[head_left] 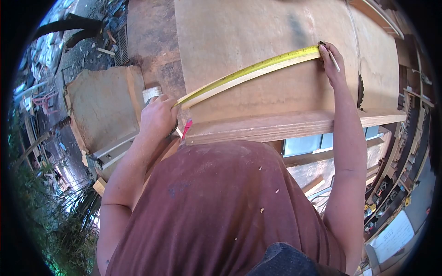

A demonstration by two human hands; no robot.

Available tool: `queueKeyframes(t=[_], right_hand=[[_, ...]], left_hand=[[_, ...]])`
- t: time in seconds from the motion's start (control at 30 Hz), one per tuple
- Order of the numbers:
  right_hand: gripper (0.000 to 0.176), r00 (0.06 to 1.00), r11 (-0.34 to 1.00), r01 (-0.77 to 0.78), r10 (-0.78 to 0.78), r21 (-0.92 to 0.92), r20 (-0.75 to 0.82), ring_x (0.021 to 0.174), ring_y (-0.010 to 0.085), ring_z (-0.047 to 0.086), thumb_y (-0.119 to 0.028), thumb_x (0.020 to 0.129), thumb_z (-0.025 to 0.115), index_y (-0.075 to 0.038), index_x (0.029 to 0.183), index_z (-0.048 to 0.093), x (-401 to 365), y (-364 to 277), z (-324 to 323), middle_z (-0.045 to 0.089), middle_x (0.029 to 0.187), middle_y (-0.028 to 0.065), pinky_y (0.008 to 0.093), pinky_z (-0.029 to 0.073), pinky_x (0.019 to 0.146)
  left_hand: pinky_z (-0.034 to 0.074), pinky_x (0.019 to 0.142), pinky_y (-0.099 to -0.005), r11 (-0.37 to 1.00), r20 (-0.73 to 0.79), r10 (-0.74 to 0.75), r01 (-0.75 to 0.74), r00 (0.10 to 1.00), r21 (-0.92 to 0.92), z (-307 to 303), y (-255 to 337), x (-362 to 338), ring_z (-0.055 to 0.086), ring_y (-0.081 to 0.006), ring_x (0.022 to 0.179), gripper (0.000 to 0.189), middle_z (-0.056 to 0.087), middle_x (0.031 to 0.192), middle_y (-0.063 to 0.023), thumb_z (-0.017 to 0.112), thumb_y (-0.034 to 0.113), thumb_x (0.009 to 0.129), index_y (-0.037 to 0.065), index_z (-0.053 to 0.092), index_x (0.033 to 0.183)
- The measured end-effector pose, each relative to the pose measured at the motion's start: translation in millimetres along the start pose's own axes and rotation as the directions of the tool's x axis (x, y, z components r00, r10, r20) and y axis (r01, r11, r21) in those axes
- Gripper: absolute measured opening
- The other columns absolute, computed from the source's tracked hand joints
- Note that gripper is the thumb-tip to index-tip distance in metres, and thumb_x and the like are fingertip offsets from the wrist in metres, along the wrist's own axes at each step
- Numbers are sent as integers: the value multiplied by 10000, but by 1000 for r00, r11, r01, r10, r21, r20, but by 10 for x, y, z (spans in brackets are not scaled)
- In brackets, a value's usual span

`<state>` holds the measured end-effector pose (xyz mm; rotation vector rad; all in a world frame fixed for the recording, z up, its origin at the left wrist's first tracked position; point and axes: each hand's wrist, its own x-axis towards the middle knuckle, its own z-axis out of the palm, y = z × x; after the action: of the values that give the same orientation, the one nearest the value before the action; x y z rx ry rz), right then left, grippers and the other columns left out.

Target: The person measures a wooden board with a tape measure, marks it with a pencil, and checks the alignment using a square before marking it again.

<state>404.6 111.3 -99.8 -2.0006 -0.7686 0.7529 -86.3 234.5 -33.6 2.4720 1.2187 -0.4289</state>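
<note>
A yellow tape measure [248,71] runs slantwise across a broad plywood board [258,27], from the board's near-left corner up to its right part. The left hand [159,115] is closed around the tape's case just off that corner; the case itself is almost wholly hidden under the fingers, and a small red tag [187,129] shows beneath it. The right hand [332,62] presses the far end of the tape flat on the wood and grips a pencil [334,60] between narrow fingers, tip near the tape's end. The board's thick near edge lies close against the person's brown shirt [221,207], with no room between them — open board surface stretches beyond the tape. Just right of the right forearm a dark toothed shape [360,92] stands up through the board; what it is cannot be told for sure. The board's far edge is cut off at the top, and whatever carries it is hidden.
</note>
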Motion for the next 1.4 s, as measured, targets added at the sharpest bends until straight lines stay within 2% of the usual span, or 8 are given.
queueKeyframes(t=[0.2, 0.27, 0.7, 0.8, 0.9, 1.1, 1.2, 1.4], right_hand=[[254, 1000, 1000, -3, 3, -3, 7, 687, 26, 486, -269, 994, 622, -92, 1170, 669, 0, -14, -8, 567, 789, -61, 191, 384, 572], [260, 1000, 1000, -12, 12, -19, 14, 700, 30, 498, -270, 990, 628, -92, 1175, 669, 0, -14, -25, 575, 800, -58, 195, 395, 582], [295, 996, 999, -39, 40, -12, 78, 799, 49, 572, -267, 971, 652, -91, 1206, 670, 5, 7, -110, 648, 914, -28, 207, 461, 682], [303, 998, 999, 31, -31, 8, 55, 826, 62, 594, -267, 965, 655, -82, 1205, 672, 23, 70, -120, 662, 942, -13, 216, 486, 712], [322, 998, 999, -8, 10, -33, 54, 820, 88, 610, -280, 956, 661, -67, 1198, 667, -13, 23, -172, 667, 950, 8, 249, 515, 726], [310, 992, 998, -17, 9, 65, 130, 842, 110, 636, -256, 942, 680, -41, 1166, 670, 29, 51, -171, 685, 972, 42, 254, 529, 755], [291, 987, 987, -72, 50, 143, 150, 942, 123, 643, -228, 957, 665, -36, 1176, 655, 29, 53, -209, 674, 1060, 50, 279, 555, 846], [269, 986, 968, -112, 81, 225, 143, 940, 148, 654, -149, 951, 643, -7, 1179, 642, 27, 58, -230, 665, 1089, 76, 268, 570, 846]], left_hand=[[528, 850, -442, 999, -49, 39, -40, 998, -13, 21, -30, -8, 629, -320, 994, 190, 660, 972, -106, 576, 232, 913, 98, 710, 927], [502, 847, -437, 999, -8, 29, -29, 1000, -20, -1, -29, -2, 620, -331, 959, 212, 673, 952, -130, 595, 210, 901, 79, 734, 992], [501, 845, -436, 999, 30, 41, -40, 999, -25, -49, -51, 24, 627, -336, 943, 225, 683, 934, -131, 588, 220, 907, 75, 740, 988], [513, 870, -451, 994, 51, 72, -68, 996, -82, -97, -75, 39, 638, -330, 979, 213, 685, 1003, -121, 559, 226, 921, 102, 723, 977], [493, 843, -445, 982, 17, 124, -121, 992, -145, -63, -73, 65, 625, -347, 942, 227, 674, 933, -155, 578, 216, 911, 60, 729, 976], [499, 831, -455, 994, 30, 68, -65, 997, -83, -95, -66, 56, 633, -351, 919, 221, 680, 891, -148, 566, 235, 925, 80, 723, 939], [494, 807, -467, 997, 78, 65, -61, 995, -55, -136, -37, 80, 626, -366, 889, 223, 667, 863, -158, 565, 239, 926, 72, 709, 897], [482, 828, -460, 997, 114, 55, -49, 992, -62, -145, -36, 88, 618, -366, 931, 241, 663, 902, -177, 565, 243, 933, 48, 705, 917]])
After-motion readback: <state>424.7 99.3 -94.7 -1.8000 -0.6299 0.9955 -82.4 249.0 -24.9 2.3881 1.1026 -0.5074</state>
